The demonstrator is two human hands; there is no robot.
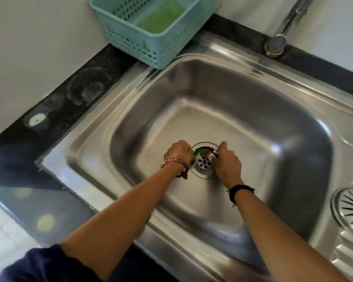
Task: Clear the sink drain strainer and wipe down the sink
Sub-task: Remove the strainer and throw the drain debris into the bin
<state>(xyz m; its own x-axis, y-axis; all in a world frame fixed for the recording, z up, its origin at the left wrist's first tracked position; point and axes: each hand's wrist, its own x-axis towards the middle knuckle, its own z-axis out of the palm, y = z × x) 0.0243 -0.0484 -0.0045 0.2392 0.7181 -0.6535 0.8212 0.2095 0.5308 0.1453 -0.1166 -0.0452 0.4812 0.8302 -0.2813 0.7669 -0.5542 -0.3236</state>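
Head view: both arms reached down into the stainless sink [263, 94], hands meeting over the drain [204, 162] at the near middle of the basin floor. The left hand [178, 152], beaded bracelet at the wrist, had its fingers curled round a thin green strip [194, 156] at the drain's left rim. The right hand [227, 162], dark band at the wrist, pinched a small shiny object [212, 155] at the drain's right rim — too blurred to identify. The perforated drain plate sat exposed between the two hands.

A round slotted strainer [349, 209] lay on the drainboard at the right edge, well apart from the drain. A teal basket [130, 43] stood at the back left corner of the sink rim, a green sponge [161, 16] inside it. The tap [283, 31] rose at the back right — the black counter [55, 110] bordered the sink on the left.
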